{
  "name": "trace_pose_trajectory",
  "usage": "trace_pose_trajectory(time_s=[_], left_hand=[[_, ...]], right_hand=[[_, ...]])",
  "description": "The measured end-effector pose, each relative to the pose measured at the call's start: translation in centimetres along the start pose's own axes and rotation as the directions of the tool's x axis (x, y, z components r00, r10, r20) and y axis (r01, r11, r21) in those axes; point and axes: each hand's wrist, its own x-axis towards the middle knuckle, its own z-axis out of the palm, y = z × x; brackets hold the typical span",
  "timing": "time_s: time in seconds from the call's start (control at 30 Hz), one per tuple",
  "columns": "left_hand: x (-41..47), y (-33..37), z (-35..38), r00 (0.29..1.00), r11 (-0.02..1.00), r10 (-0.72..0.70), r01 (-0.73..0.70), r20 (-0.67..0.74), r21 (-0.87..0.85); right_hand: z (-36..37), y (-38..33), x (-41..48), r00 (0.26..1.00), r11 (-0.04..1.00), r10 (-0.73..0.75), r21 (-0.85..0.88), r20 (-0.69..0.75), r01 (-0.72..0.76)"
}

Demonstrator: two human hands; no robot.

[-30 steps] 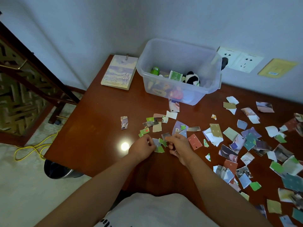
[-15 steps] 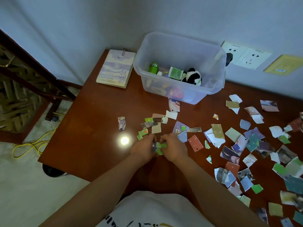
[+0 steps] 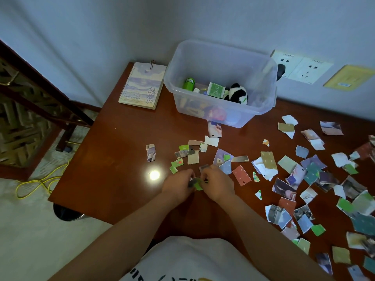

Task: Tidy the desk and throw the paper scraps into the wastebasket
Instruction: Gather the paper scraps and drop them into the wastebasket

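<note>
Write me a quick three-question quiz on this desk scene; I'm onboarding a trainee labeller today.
1. True or false: the black-and-white panda plush sits inside the clear plastic storage box.
2. Most torn paper scraps on the reddish-brown wooden desk lie: A) left of the hands, B) right of the hands, C) inside that box.
3. What do the left hand and right hand pinch between them?

Key: 1 true; 2 B; 3 a small bunch of green and grey scraps.
</note>
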Motion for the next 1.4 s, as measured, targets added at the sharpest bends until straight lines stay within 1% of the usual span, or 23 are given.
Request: trace_pose_trajectory(time_s=[0.07,0.17,0.23,0.3,0.4,0.5,0.57,0.6,0.63,0.67,0.7,0.73,0.77,0.8,0.83,0.87,0.9,0.93,0.97,1.0,1.07,1.2,1.4], left_hand=[[-0.1,-0.3,0.0,1.0,1.0,0.023,-0.023,-0.012,-0.021],[-0.4,-1.0,-0.4,1.0,0.996,-0.01,0.009,-0.019,-0.091],[-0.3,-1.4,-0.5,0.997,0.974,-0.074,0.067,-0.023,-0.216],[-0.1,-1.4,-0.8,0.988,0.911,-0.148,0.122,-0.036,-0.395],[0.2,-0.9,-1.6,0.957,0.729,-0.29,0.239,0.026,-0.641],[0.1,0.4,-2.7,0.916,0.439,-0.381,0.297,0.123,-0.848],[0.2,0.7,-3.3,0.889,0.302,-0.417,0.334,0.191,-0.893],[0.2,0.6,-3.4,0.88,0.229,-0.416,0.344,0.228,-0.91],[0.2,0.6,-3.6,0.872,0.126,-0.402,0.353,0.277,-0.927],[0.2,0.5,-3.6,0.867,0.02,-0.374,0.362,0.329,-0.932],[0.3,0.3,-3.6,0.866,-0.046,-0.351,0.365,0.357,-0.93],[0.4,0.1,-3.4,0.868,-0.069,-0.339,0.362,0.363,-0.93],[0.6,0.0,-3.4,0.866,-0.059,-0.347,0.364,0.361,-0.929],[0.7,0.0,-3.3,0.858,-0.004,-0.38,0.371,0.345,-0.929],[0.9,-0.1,-3.1,0.848,0.094,-0.431,0.38,0.307,-0.92],[1.1,-0.2,-2.8,0.84,0.23,-0.485,0.39,0.243,-0.891],[1.2,-0.5,-2.5,0.835,0.388,-0.525,0.406,0.163,-0.828],[1.3,-0.9,-2.2,0.838,0.528,-0.539,0.41,0.079,-0.744],[1.4,-1.4,-1.9,0.847,0.636,-0.532,0.405,0.007,-0.657],[1.3,-1.7,-1.7,0.858,0.712,-0.511,0.393,-0.046,-0.581],[1.3,-2.3,-1.6,0.882,0.801,-0.459,0.356,-0.11,-0.481],[1.6,-3.0,-1.7,0.893,0.876,-0.422,0.358,-0.158,-0.322],[2.0,-3.3,-2.1,0.904,0.908,-0.408,0.387,-0.126,-0.159]], right_hand=[[0.1,0.3,-0.2,0.999,0.994,0.039,0.1,-0.001,-0.038],[0.2,0.6,-0.4,0.991,0.919,0.132,0.376,-0.008,-0.119],[-0.1,0.5,-0.3,0.975,0.806,0.22,0.562,0.005,-0.185],[-0.5,0.1,-0.2,0.952,0.651,0.298,0.714,0.072,-0.257],[-1.0,-0.3,-0.1,0.929,0.453,0.347,0.845,0.127,-0.285],[-1.4,-0.5,0.3,0.894,0.221,0.409,0.931,0.181,-0.29],[-1.7,-0.5,0.7,0.859,0.039,0.447,0.954,0.251,-0.298],[-1.8,-0.4,0.8,0.853,-0.006,0.446,0.955,0.269,-0.298],[-1.9,-0.3,0.9,0.853,-0.001,0.444,0.953,0.272,-0.303],[-1.9,-0.3,1.0,0.855,0.038,0.447,0.95,0.263,-0.311],[-1.8,-0.4,1.0,0.856,0.105,0.458,0.942,0.239,-0.319],[-1.7,-0.4,1.0,0.855,0.204,0.478,0.922,0.199,-0.329],[-1.6,-0.4,1.1,0.858,0.35,0.497,0.873,0.134,-0.339],[-1.4,-0.3,1.0,0.868,0.529,0.493,0.775,0.053,-0.347],[-1.2,-0.1,0.9,0.886,0.69,0.463,0.633,-0.016,-0.35],[-1.0,0.0,0.8,0.902,0.8,0.428,0.489,-0.059,-0.347],[-0.8,0.0,0.6,0.912,0.861,0.401,0.374,-0.082,-0.345],[-0.6,0.1,0.5,0.918,0.892,0.387,0.291,-0.093,-0.346],[-0.4,0.1,0.4,0.92,0.909,0.378,0.231,-0.102,-0.348],[-0.2,0.1,0.4,0.921,0.918,0.373,0.186,-0.11,-0.349],[0.1,-0.1,0.5,0.921,0.926,0.369,0.127,-0.123,-0.355],[0.2,-0.4,0.7,0.921,0.931,0.364,0.052,-0.141,-0.361],[0.0,-0.9,1.4,0.925,0.932,0.362,0.029,-0.117,-0.361]])
